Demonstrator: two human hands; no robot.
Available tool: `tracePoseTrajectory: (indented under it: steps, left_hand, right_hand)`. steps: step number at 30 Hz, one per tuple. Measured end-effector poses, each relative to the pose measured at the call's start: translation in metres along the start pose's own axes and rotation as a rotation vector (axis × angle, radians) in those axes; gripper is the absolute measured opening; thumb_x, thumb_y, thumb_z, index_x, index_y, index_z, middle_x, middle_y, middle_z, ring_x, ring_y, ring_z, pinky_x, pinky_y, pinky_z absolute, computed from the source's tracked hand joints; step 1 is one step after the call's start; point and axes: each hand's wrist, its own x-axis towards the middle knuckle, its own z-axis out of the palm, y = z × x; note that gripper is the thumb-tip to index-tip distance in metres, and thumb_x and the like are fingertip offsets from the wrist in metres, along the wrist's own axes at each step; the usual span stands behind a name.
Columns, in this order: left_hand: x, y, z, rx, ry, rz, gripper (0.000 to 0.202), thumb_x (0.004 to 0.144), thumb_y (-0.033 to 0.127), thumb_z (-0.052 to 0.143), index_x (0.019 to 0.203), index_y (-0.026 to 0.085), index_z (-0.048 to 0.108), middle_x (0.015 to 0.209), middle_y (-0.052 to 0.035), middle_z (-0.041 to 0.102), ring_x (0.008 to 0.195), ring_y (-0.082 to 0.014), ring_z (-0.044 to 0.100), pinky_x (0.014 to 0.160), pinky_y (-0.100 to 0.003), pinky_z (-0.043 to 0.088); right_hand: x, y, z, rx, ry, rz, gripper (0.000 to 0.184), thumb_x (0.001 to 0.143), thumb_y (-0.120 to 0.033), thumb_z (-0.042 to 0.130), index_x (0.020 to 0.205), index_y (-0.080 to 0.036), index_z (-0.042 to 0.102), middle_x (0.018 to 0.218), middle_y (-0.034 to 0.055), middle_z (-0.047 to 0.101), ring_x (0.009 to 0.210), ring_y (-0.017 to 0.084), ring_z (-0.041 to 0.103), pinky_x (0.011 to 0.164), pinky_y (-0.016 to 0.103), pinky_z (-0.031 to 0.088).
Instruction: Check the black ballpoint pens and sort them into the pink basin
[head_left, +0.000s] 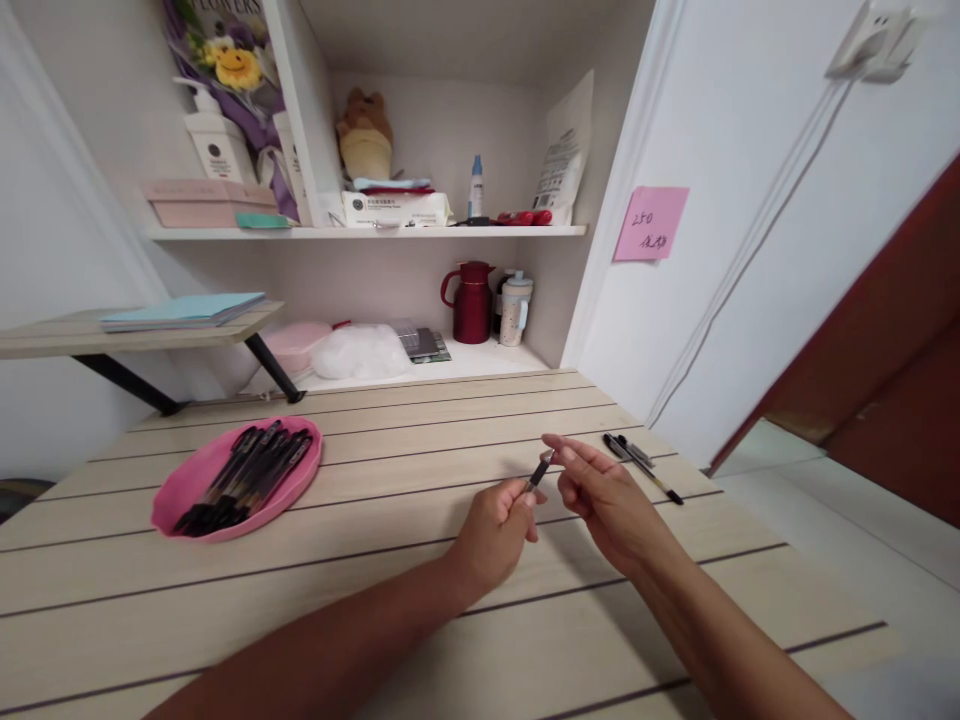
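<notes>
Above the middle of the striped table, my left hand (496, 528) is closed around a black pen (539, 472), thumb along its barrel. The pen slants up to the right, its silver tip toward my right hand (604, 498). Thumb and index finger of that hand meet at the tip in a pinch; whether a small part sits between them is too small to tell. Just beyond my right hand lie a pen with a clear barrel (651, 475), a black cap (616, 447) and a short grey piece (637, 452).
A pink dish (311, 470) with several black pens stands at the left. Behind it, a small raised shelf (45, 338) on black legs carries blue paper (184, 311). At the back are a red jug (473, 305), a patterned cup (515, 312) and a white plastic bag (360, 352).
</notes>
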Motion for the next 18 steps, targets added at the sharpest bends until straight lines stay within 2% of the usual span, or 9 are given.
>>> tracePoseTrajectory:
  steps: [3,6,8,9,12,14,16,18]
  left_hand:
    - [-0.001,0.002,-0.002,0.003,-0.026,0.007,0.029,0.083,0.031,0.036,0.087,0.014,0.058,0.055,0.0021,0.051,0.052,-0.0097,0.042,0.059,-0.023,0.035]
    - [-0.003,0.005,-0.002,0.013,-0.023,0.056,0.028,0.083,0.031,0.036,0.085,0.014,0.059,0.055,0.0018,0.051,0.056,-0.0107,0.045,0.061,-0.023,0.036]
    - [-0.005,0.007,-0.003,0.015,-0.023,0.081,0.028,0.083,0.032,0.036,0.083,0.014,0.059,0.056,0.0015,0.051,0.057,-0.0111,0.046,0.061,-0.023,0.036]
    - [-0.006,0.008,-0.003,0.014,-0.031,0.082,0.028,0.083,0.032,0.037,0.083,0.014,0.059,0.056,0.0015,0.052,0.057,-0.0109,0.046,0.060,-0.022,0.035]
    - [-0.009,0.010,-0.005,-0.005,-0.054,0.050,0.028,0.083,0.033,0.038,0.085,0.014,0.059,0.055,0.0022,0.050,0.051,-0.0096,0.042,0.055,-0.022,0.033]
    - [-0.011,0.010,-0.006,-0.012,-0.060,0.045,0.028,0.083,0.033,0.039,0.087,0.014,0.059,0.055,0.0024,0.050,0.050,-0.0091,0.040,0.054,-0.021,0.033]
    - [-0.013,0.010,-0.006,-0.009,-0.066,0.056,0.029,0.083,0.033,0.038,0.088,0.013,0.059,0.055,0.0021,0.050,0.050,-0.0090,0.040,0.054,-0.022,0.033]
    - [-0.014,0.010,-0.006,-0.005,-0.072,0.060,0.030,0.083,0.033,0.038,0.088,0.013,0.060,0.056,0.0017,0.051,0.050,-0.0090,0.040,0.054,-0.022,0.033]
  right_hand:
    - [-0.001,-0.004,-0.001,-0.010,-0.054,0.015,0.034,0.061,-0.036,0.071,0.088,-0.017,0.065,0.067,-0.0015,0.054,0.045,0.004,0.032,0.042,0.023,0.018]
    - [-0.002,-0.005,-0.001,-0.036,-0.029,0.006,0.024,0.059,-0.035,0.073,0.073,-0.016,0.063,0.052,-0.0046,0.046,0.043,0.004,0.030,0.042,0.023,0.017]
    - [-0.004,-0.005,-0.001,-0.057,-0.034,-0.003,0.023,0.059,-0.035,0.073,0.065,-0.016,0.059,0.049,-0.0050,0.044,0.043,0.005,0.030,0.042,0.023,0.018]
    - [-0.005,-0.006,-0.001,-0.068,-0.056,0.000,0.023,0.059,-0.035,0.073,0.066,-0.017,0.059,0.052,-0.0041,0.047,0.043,0.005,0.031,0.042,0.023,0.019]
    - [-0.008,-0.008,-0.003,-0.066,-0.142,0.033,0.029,0.063,-0.035,0.071,0.085,-0.018,0.063,0.066,-0.0005,0.055,0.046,0.005,0.034,0.044,0.023,0.022]
    - [-0.009,-0.007,-0.003,-0.044,-0.149,0.041,0.030,0.064,-0.035,0.070,0.087,-0.017,0.064,0.059,-0.0021,0.051,0.046,0.006,0.032,0.044,0.023,0.022]
    - [-0.010,-0.005,-0.003,-0.038,-0.102,0.022,0.023,0.062,-0.034,0.071,0.075,-0.016,0.063,0.051,-0.0044,0.045,0.045,0.005,0.030,0.043,0.023,0.019]
    - [-0.011,-0.004,-0.002,-0.055,-0.069,0.000,0.022,0.060,-0.033,0.073,0.068,-0.017,0.061,0.054,-0.0041,0.047,0.044,0.005,0.029,0.043,0.023,0.018]
